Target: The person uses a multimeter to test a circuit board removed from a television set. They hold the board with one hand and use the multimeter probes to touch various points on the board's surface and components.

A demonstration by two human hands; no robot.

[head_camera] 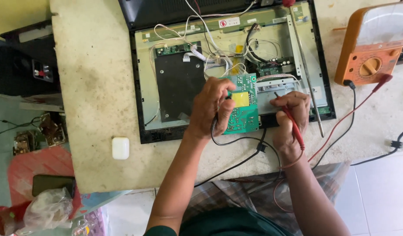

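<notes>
The left hand (212, 107) is curled around a black probe (222, 110), with the fingers clenched on it, and the tip of the probe goes down on the green circuit board (243, 107). This board lies on the lower middle part of an opened flat screen (230, 70), which rests on its front on the stained bench (96, 87). The right hand (289, 118) is just beside the right edge of the board; its fingers grasp a red probe (293, 124), and the thin metal tip of it points up and to the left, on the grey metal plate (276, 89) next to the board. A black lead (245, 161) and a red lead (341, 124) run from the hands over the bench edge and up to an orange meter (372, 43) in the upper right corner. A long screwdriver (307, 74) lies on the right part of the screen. A small white case (120, 147) stands on the bench, left of the screen frame, well apart from both hands
</notes>
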